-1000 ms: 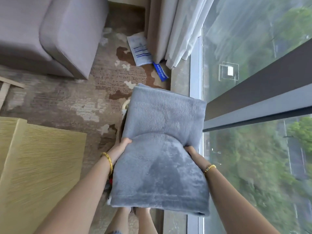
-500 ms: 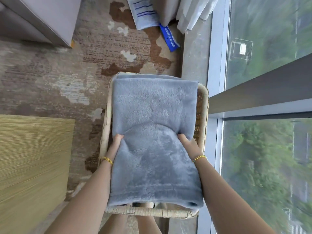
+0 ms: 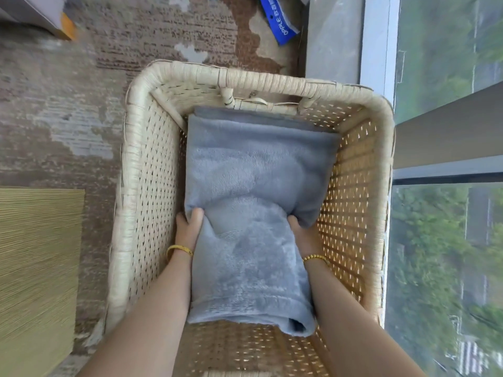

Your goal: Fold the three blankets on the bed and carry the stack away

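Note:
A stack of folded grey fleece blankets (image 3: 253, 202) is inside a woven wicker basket (image 3: 141, 170) on the carpet. My left hand (image 3: 189, 227) grips the stack's left side, thumb on top and fingers underneath. My right hand (image 3: 299, 229) grips its right side the same way. Both forearms reach down into the basket. The near end of the stack droops over my wrists. Whether the stack touches the basket's bottom is hidden.
The basket stands beside a floor-to-ceiling window (image 3: 446, 240) on the right. A yellow-green ribbed surface (image 3: 35, 268) lies to the left. A blue tag (image 3: 280, 20) lies on the patterned carpet (image 3: 68, 104) beyond the basket, with a grey furniture corner (image 3: 30, 9) at top left.
My hands have lowered the blanket stack from above the basket down inside it. The view has closed in on the basket.

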{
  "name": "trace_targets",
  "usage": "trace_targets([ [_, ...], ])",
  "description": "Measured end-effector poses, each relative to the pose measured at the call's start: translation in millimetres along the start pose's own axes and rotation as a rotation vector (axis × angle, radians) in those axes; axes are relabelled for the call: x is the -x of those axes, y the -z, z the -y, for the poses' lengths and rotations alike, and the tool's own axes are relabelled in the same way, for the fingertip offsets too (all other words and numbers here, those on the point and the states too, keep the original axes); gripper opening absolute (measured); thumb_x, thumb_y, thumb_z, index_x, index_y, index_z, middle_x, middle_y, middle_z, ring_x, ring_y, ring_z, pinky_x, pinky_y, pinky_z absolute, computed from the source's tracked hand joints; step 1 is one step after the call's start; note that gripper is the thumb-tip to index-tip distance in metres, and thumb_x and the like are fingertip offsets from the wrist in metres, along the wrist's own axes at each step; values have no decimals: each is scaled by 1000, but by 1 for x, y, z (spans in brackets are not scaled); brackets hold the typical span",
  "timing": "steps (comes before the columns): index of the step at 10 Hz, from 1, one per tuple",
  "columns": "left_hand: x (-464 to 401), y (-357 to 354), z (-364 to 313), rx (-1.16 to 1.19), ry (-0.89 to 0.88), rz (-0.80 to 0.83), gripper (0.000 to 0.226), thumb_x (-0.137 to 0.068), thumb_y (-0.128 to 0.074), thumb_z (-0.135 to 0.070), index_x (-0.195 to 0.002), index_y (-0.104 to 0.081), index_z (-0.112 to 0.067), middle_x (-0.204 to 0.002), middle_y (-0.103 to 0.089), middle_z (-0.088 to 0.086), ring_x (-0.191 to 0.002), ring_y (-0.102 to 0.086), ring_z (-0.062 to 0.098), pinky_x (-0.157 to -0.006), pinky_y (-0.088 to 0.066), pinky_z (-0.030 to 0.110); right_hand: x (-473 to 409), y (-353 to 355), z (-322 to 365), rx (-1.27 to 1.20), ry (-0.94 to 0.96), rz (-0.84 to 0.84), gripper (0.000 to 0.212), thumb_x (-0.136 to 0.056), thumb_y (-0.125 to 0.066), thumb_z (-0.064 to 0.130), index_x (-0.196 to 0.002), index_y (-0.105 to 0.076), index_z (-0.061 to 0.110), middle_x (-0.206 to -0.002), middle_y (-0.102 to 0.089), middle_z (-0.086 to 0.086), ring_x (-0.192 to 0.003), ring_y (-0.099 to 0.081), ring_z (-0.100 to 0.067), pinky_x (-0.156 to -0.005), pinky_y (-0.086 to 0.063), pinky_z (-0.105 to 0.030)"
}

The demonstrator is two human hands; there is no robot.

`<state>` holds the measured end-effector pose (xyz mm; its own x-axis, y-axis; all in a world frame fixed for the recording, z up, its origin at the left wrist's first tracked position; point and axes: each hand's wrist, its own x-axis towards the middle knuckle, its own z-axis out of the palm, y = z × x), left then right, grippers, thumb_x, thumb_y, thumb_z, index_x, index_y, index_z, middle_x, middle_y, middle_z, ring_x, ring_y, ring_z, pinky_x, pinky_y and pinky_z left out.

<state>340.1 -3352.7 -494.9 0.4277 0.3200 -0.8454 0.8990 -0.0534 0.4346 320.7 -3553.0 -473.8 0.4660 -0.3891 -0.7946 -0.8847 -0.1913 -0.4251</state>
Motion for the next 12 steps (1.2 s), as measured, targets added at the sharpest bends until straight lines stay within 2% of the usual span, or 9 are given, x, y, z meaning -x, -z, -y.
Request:
trace_targets([
  [1,3,-5,13,-109,14,-31,69,-75,-46,-34,-130,-40,6,-128,-51,20,-118,-50,33,-102,-38,36,-4,-9,-14,142,45,-20,11,-88,-52,15,-83,-46,8,-83,-53,-11,-80,-49,-17,-60,-29,-22],
  [2,25,-10,9,-336,-72,-186,51,-89,-45,-9,-136,-32,3,-137,-43,24,-122,-46,37,-107,-35,41,9,-11,-19,398,18,-83,34,-90,-50,23,-113,-47,-2,-125,-52,-18,-115,-50,-26,-95,-37,-26],
  [3,68,-12,-13,-571,-652,-301,63,-82,-47,3,-142,-29,-3,-144,-36,21,-132,-38,35,-109,-30,37,50,-4,-4,365,251,-415,64,-85,-49,5,-144,-24,1,-148,-28,-19,-136,-31,-32,-112,-27,-42],
  [4,87,-21,-20,-991,-1311,-176,53,-77,-47,-12,-130,-52,-11,-134,-50,19,-123,-49,37,-99,-41,48,92,-14,-6,574,611,-517,66,-73,-69,7,-134,-46,2,-137,-43,-25,-124,-46,-43,-101,-41,-54],
  [6,34,-42,-40,-1552,-819,186,69,-93,-31,-56,-145,11,-41,-155,21,6,-144,13,32,-116,-2,47,106,-38,-40,1128,460,-67,105,-51,-72,69,-138,-43,20,-140,-47,-17,-126,-47,-37,-86,-46,-61],
  [7,18,-42,-44,-1588,-787,234,71,-94,-31,-54,-143,18,-42,-154,26,6,-143,15,31,-116,-3,45,71,-54,-49,1159,405,105,109,-75,-57,64,-135,27,28,-156,9,-18,-143,5,-37,-107,-13,-65],
  [8,16,-35,-41,-1663,-815,250,79,-93,-41,-49,-142,20,-41,-153,29,8,-143,16,32,-116,-8,46,58,-66,-53,1146,362,116,102,-80,-54,60,-128,33,34,-154,19,-17,-141,15,-36,-108,-6,-65],
  [10,54,-21,-23,-1819,-631,268,89,-91,-49,-17,-144,21,-32,-150,28,19,-142,15,37,-112,-20,43,70,-56,-50,1213,274,175,103,-85,-52,55,-142,29,24,-152,27,-13,-142,18,-31,-109,-16,-60],
  [12,127,20,-22,-1886,-269,527,46,-100,-29,-20,-145,-27,-9,-147,-34,18,-133,-36,31,-106,-30,36,123,-27,-29,1096,44,407,76,-93,-43,4,-149,5,21,-155,5,-15,-139,-18,-37,-105,-35,-44],
])
